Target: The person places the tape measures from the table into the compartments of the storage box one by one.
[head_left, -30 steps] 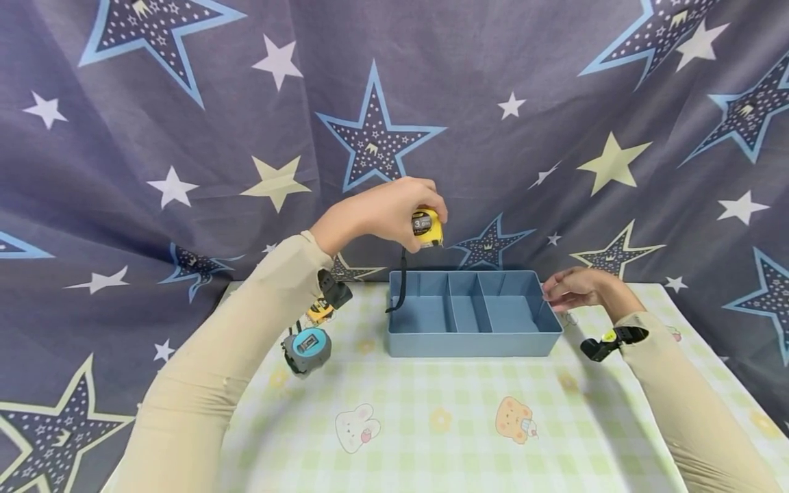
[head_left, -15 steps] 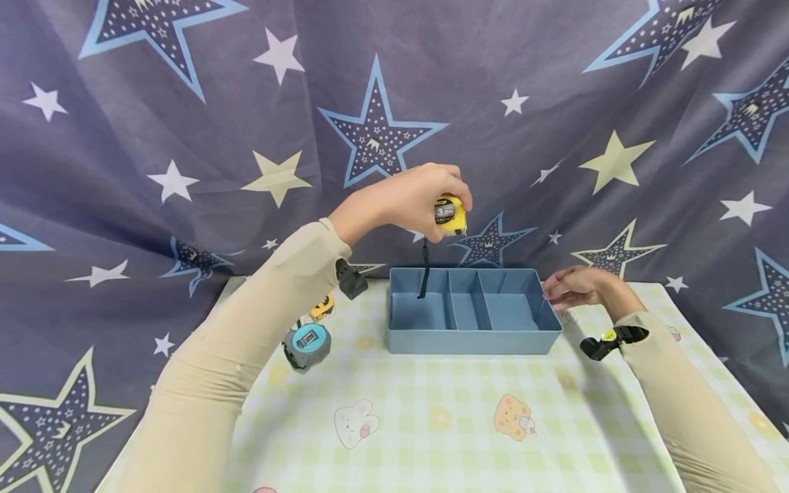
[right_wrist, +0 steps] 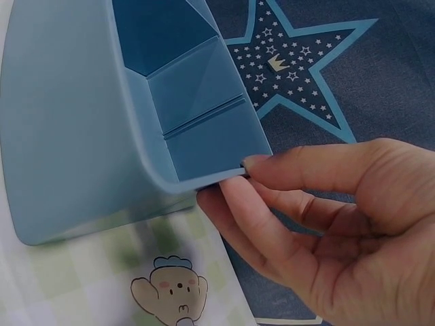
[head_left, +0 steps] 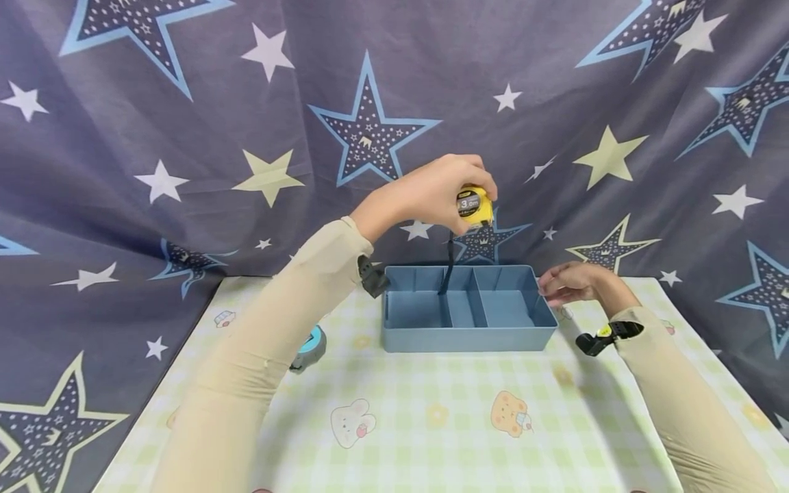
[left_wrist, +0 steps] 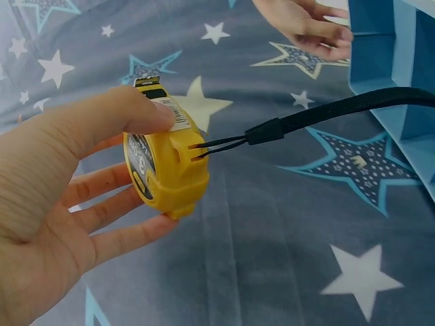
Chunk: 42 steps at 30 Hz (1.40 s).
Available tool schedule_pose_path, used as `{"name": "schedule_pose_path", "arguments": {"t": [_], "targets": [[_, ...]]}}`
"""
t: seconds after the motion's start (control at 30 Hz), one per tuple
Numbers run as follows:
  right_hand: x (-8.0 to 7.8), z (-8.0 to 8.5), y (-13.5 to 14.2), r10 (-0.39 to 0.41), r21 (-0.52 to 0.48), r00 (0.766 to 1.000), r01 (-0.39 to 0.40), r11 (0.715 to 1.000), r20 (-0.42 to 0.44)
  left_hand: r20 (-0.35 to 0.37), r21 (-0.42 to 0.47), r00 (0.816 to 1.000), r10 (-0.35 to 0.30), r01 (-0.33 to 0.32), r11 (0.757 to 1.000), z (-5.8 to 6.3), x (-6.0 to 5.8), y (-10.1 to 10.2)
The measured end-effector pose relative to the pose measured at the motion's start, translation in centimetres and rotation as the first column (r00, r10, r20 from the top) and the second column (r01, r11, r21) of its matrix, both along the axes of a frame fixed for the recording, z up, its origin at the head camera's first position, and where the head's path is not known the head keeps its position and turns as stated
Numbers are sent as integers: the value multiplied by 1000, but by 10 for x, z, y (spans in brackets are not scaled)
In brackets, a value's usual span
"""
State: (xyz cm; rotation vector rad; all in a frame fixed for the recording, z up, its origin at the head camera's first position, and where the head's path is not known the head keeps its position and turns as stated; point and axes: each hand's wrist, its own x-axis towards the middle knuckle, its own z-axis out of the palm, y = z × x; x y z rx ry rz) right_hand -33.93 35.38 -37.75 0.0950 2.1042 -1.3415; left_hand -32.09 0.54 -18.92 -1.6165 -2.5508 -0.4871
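The blue box (right_wrist: 75, 122) shows its wide, smooth outer wall and, behind the rim, a part of its inside, where two thin parallel lines run across the inner wall. At the near right corner of the box, the right hand (right_wrist: 333, 231) holds the rim between its fingers: one fingertip is upon the edge, and other fingers lie just below it, outside. Below the box is the worktop (right_wrist: 88, 292) with pale green and white checks, and a bear drawing (right_wrist: 175, 288) is printed there. To the right of the box there is dark blue fabric (right_wrist: 394, 81), which carries a large blue-edged star (right_wrist: 296, 64).
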Motion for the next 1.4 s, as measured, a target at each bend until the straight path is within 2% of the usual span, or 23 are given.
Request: {"name": "schedule_pose_path", "arguments": {"t": [0.33,0.57,0.87,0.97,1.13,1.4], "targets": [[-1,0,0,-14,-2,1000,14,1000,12,-58,48,997,-56,58,997,15,-1,23],[-3,4,-3,-12,-13,1000,12,1000,7,-57,63,996,-72,75,995,19,-2,34],[0,2,-1,-13,-5,1000,13,1000,19,0,24,999,-42,42,999,10,-2,51],[1,1,-1,-19,-13,1000,19,1000,21,19,16,999,-28,27,999,3,-4,57],[1,2,0,-15,-9,999,16,1000,32,50,44,998,-32,30,999,-9,-7,64],[1,5,1,-26,-6,999,27,1000,38,56,64,998,-30,26,998,-21,-10,78]]}}
